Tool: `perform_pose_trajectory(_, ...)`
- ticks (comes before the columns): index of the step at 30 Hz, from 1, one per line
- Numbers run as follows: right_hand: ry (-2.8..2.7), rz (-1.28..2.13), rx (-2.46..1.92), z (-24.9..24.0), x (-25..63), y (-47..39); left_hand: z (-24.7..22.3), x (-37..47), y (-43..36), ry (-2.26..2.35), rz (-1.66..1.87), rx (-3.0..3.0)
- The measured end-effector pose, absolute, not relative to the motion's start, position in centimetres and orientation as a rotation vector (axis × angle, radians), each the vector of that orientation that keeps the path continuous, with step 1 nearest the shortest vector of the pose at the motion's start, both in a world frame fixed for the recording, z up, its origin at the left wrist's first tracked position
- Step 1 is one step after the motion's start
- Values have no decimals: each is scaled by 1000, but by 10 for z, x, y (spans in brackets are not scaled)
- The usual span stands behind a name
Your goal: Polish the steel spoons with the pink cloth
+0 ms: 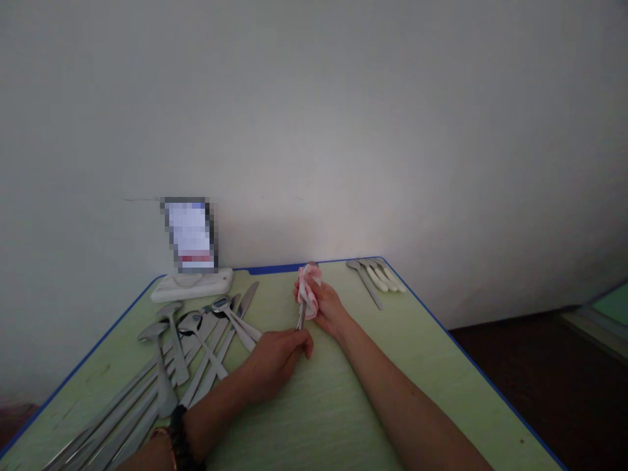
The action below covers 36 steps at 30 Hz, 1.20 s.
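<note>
My left hand (282, 360) is closed on the handle end of a metal utensil (301, 316) above the middle of the green table. Wrapped round the utensil's upper part is a pink and white cloth (309, 291), which my right hand (324, 304) grips. A rounded metal tip shows just above the cloth; the rest of that end is covered. Beside my left forearm lies a pile of metal cutlery (169, 366), with spoons and knives among long handles.
Several spoons (375, 278), some with white handles, lie at the table's back right. A phone-like screen (190, 235) stands on a white base (192, 286) at the back left. The green table (422, 347) has a blue edge and meets a wall.
</note>
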State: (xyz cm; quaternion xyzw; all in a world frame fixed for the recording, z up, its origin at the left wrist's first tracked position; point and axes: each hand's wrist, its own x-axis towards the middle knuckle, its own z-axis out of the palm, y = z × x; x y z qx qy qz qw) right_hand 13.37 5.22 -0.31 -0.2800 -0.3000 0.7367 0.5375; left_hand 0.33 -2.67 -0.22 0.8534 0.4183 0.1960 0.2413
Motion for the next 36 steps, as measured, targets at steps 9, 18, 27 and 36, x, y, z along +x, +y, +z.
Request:
perform_pose_trajectory(9,-549,1518,-599,-9,136,63,0,8,-34,1025,399,2587)
perform_pose_trajectory(18,-573,1547,-606,-10,136,63,3,10,-34,1120,619,2261)
perform_pose_trajectory(27,-685,1682,-692,-6,135,57,1,9,-34,1123,593,2277)
perform_pose_trajectory(36,-706,1674,-705,-7,133,58,2,6,-34,1118,571,2335)
